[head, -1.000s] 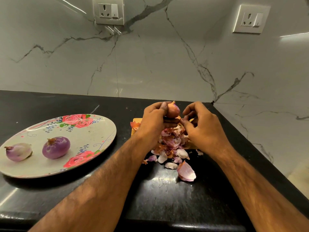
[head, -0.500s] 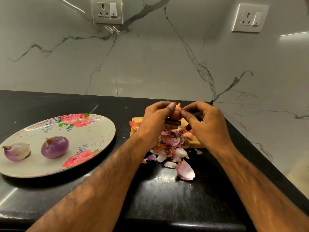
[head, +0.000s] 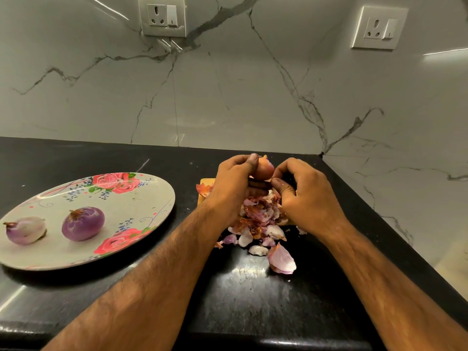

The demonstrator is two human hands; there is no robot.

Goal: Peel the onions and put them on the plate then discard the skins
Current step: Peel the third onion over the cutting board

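- Nearest the camera, on the black counter (head: 253,312), a heap of skins (head: 258,219) is spread. The pieces are too many and too overlapped to be counted. One large curled piece (head: 282,260) lies just beside the heap's near edge.
- To the left, one flowered plate (head: 141,198) is set. Two peeled bulbs are counted on it, a pale onion (head: 25,230) and a purple onion (head: 83,224), near each other but not touching.
- Above the heap, a third onion (head: 264,169) is gripped in the curled fingers of the left hand (head: 233,186). It is held off the counter, well apart from the plate, and papery skin is seen on it.
- The right hand (head: 306,196) is set against the onion's lower side, fingers curled and thumb tip at its base. Whether a flap of skin is pinched cannot be told.
- Peeling is judged to be the step in hand. A flap must next be caught and drawn off while the bulb is held firm.
- One wooden board (head: 205,182) is glimpsed, mostly hidden under hands and heap.
- Two outlets are counted on the marble wall behind, a left wall socket (head: 163,16) and a right wall socket (head: 379,27).
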